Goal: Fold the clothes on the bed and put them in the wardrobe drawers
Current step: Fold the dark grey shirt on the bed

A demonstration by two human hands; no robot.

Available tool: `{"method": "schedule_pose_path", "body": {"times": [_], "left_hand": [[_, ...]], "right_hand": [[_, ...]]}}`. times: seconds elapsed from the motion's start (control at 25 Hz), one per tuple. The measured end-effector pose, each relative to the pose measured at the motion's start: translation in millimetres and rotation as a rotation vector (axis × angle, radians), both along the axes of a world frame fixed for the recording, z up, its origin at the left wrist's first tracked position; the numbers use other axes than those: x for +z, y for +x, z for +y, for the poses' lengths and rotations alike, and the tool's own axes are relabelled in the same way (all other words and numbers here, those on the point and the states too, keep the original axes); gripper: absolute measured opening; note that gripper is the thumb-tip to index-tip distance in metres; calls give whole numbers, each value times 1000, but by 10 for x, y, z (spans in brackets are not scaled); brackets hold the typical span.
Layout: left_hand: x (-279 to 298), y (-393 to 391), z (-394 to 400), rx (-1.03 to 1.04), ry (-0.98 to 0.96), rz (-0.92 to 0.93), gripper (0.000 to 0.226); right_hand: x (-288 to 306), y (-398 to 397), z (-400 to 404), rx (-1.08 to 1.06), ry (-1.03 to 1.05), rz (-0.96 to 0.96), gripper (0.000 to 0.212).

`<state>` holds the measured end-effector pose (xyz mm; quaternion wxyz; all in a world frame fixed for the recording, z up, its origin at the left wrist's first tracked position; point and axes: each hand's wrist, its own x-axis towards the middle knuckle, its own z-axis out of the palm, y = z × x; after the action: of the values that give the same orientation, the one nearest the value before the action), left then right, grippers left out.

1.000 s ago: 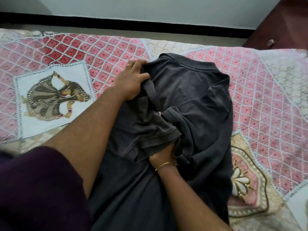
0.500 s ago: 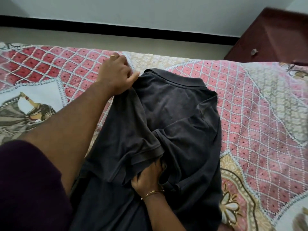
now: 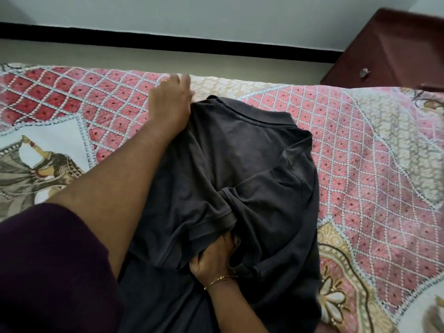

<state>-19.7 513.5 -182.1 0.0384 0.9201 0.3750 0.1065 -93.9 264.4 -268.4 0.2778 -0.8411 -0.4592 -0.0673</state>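
Observation:
A dark grey polo shirt (image 3: 252, 159) lies back-up on the bed (image 3: 348, 145), collar toward the far edge, both sleeves folded in over its middle. My left hand (image 3: 170, 104) grips the shirt's left shoulder by the collar. It wears a ring, and its forearm lies along the shirt's left side. My right hand (image 3: 213, 258), with a gold bangle at the wrist, lies on the shirt's middle. Its fingers are tucked under the folded left sleeve (image 3: 192, 219) and hidden there, so I cannot tell its grip.
A pink and red diamond-patterned bedspread with a printed figure panel (image 3: 43, 164) covers the bed. Beyond the far edge runs a strip of floor (image 3: 120, 54) and a white wall with black skirting. A dark red wooden cabinet with a knob (image 3: 365, 72) stands at the upper right.
My left hand has drawn the shirt's shoulder up and away toward the far edge, flattening the fold. My right hand has stayed under the sleeve. The camera has tilted a little.

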Motion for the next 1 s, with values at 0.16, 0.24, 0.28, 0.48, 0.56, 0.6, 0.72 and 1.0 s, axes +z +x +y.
{"method": "schedule_pose_path", "body": {"times": [0.16,0.24,0.28,0.48,0.56,0.6,0.72,1.0], "left_hand": [[52,-255,-235,142,28,-238,38],[37,-388,-536,12,12,-238,40],[56,-433,-696,-30,-7,-188,42],[177,-665,-1364,-22,-387,254,73],[182,-806,-1494,-61,-554,292,89],[174,-867,-1539,-76,-599,307,93],[88,-998,-1675,-187,-477,318,64],[251,-808,-1588,119,-643,-685,18]], "right_hand": [[62,35,-2,37,23,-26,43],[64,20,-3,42,33,-1,42],[51,16,-3,45,38,0,42],[110,10,9,50,-162,108,58],[86,-10,8,45,-225,208,57],[64,-16,5,45,-221,243,55],[-8,-17,-10,55,-166,250,47],[-119,-19,18,56,-153,176,49]]}}
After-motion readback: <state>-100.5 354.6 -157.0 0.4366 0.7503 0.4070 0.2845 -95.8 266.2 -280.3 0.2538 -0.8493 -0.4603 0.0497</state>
